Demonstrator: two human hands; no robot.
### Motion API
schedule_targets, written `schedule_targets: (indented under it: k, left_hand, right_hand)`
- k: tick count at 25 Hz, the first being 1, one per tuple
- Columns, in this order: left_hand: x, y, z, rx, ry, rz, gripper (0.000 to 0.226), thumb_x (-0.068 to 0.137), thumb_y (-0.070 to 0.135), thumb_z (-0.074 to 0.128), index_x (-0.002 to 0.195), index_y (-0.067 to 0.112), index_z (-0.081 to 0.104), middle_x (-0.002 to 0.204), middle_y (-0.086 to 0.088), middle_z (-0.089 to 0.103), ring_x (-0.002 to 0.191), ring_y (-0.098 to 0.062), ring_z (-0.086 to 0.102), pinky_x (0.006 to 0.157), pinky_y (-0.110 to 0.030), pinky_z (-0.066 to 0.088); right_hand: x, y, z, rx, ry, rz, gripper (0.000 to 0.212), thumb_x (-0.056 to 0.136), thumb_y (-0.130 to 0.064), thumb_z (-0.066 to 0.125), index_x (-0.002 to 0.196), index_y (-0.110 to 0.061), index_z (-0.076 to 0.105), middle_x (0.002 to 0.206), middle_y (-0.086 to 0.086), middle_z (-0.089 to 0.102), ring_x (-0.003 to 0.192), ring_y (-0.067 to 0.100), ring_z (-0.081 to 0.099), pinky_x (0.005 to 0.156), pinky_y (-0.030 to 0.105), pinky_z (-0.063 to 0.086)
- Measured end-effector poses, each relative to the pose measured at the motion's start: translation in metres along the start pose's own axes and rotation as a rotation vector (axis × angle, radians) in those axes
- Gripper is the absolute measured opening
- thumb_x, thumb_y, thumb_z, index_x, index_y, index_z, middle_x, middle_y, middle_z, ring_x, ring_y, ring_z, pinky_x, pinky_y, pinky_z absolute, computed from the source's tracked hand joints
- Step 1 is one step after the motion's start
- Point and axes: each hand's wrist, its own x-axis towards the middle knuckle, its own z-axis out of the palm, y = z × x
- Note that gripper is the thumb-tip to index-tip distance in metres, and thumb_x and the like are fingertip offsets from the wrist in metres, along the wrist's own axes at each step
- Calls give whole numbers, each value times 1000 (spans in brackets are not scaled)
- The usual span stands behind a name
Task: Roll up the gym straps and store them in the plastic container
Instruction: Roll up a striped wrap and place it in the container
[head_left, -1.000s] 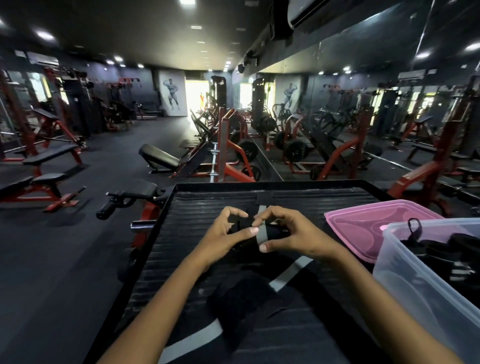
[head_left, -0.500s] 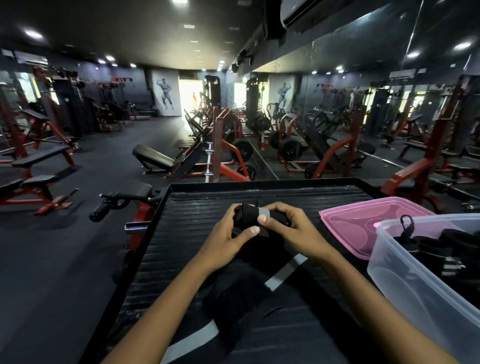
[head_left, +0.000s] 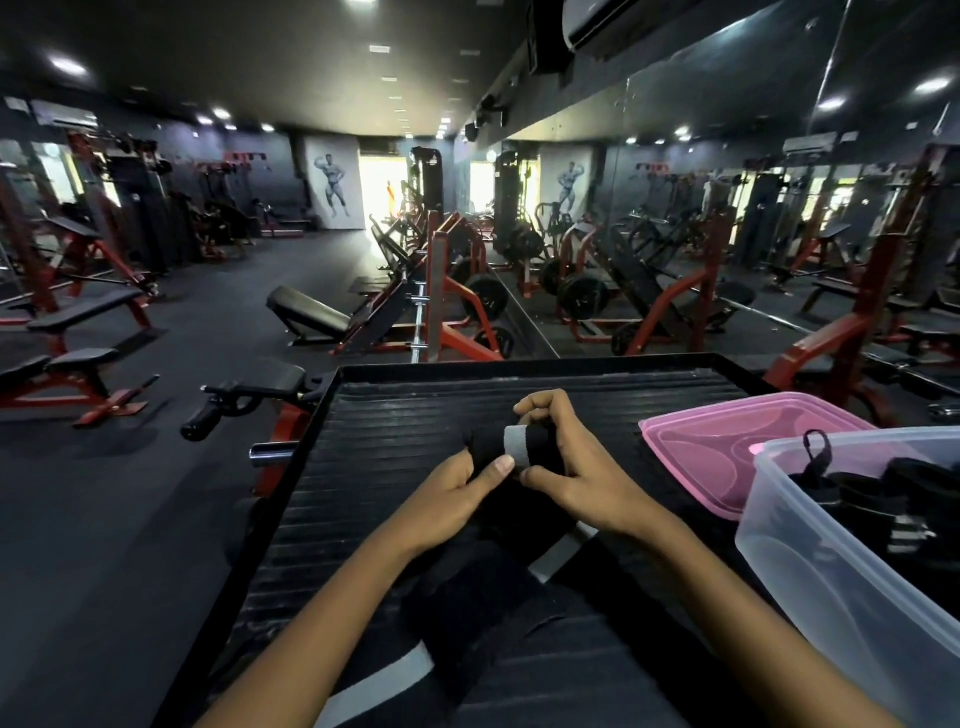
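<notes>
— Which way does the strap (head_left: 511, 452) lie?

— The rolled part lies crosswise, its long axis running from one hand to the other, with a grey band wrapped round its middle. The loose tail drops from the roll toward the person, black with a grey stripe, across the ribbed black counter (head_left: 395, 415).

— And the hands?

— The left hand (head_left: 452, 499) pinches the roll's left end, thumb on top. The right hand (head_left: 566, 467) is curled round the right end, fingers arched over it.

— Where's the container (head_left: 810, 561)?

— Right of the right hand, clear plastic, cut off by the frame edge. Dark rolled straps (head_left: 893, 499) lie inside, hard to count. A pink lid (head_left: 727, 441) lies just beyond it. The roll's right end is hidden under the fingers.
</notes>
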Motion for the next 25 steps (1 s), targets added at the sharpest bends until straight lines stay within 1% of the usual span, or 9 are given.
schedule_targets:
  k: [3,5,7,11,14,18,20,22,25]
  left_hand:
    - [1,6,-2,-3,59,11,14,92,39,54,101,33,62,89,21,70,88,-2,66,76,-15,47]
    - [2,6,-4,-41,117,52,44,84,43,67,125,38,52,115,11,66,111,-8,61,91,-23,48]
    - [2,7,-6,-4,164,144,71,78,35,75,138,43,38,125,5,61,119,-9,57,101,-30,47]
    - [3,13,-4,34,234,256,40,82,23,70,121,28,61,124,9,62,121,-8,54,107,-43,43]
    - [0,13,2,64,210,231,38,88,36,58,124,27,50,129,13,53,126,-3,46,106,-29,36]
    - [1,11,2,98,179,196,27,96,24,54,121,26,45,127,11,48,117,-4,46,95,-22,34]
    - [3,12,2,47,188,180,24,95,24,56,118,26,48,125,11,52,117,-4,48,98,-27,38]
    - [5,12,1,-56,205,149,23,91,29,61,113,29,53,121,10,58,118,-6,52,103,-36,42]
    - [5,12,-5,-161,217,152,31,80,43,69,108,33,59,116,5,65,116,-16,58,102,-50,45]
  right_hand:
    - [0,4,-7,72,-21,39,36,78,-14,65,109,-16,47,105,-1,55,96,16,54,85,30,45]
    - [0,5,-8,160,-18,99,32,81,-12,70,107,-15,53,100,-1,60,89,12,58,81,25,48]
    - [0,6,-10,256,6,157,28,83,-7,71,108,-11,58,98,1,63,89,9,61,80,22,50]
    - [0,3,-6,492,23,290,26,88,-4,62,114,-8,57,94,4,67,84,14,66,74,23,52]
    - [0,-1,8,494,4,341,29,92,-11,52,119,-19,48,94,2,64,82,10,64,70,19,49]
    - [-1,-2,11,372,-55,316,39,91,-1,52,121,-22,38,105,-5,52,88,-4,58,75,13,47]
    - [-3,-1,7,252,-88,205,52,85,-2,64,125,-20,36,114,-9,49,98,-14,52,84,9,44]
    - [-3,0,5,163,-53,91,57,78,-5,75,124,-17,45,122,-9,52,115,-5,49,95,10,39]
    - [-1,-1,-1,216,54,44,46,74,-8,80,115,-14,61,113,-3,65,111,9,60,95,19,45]
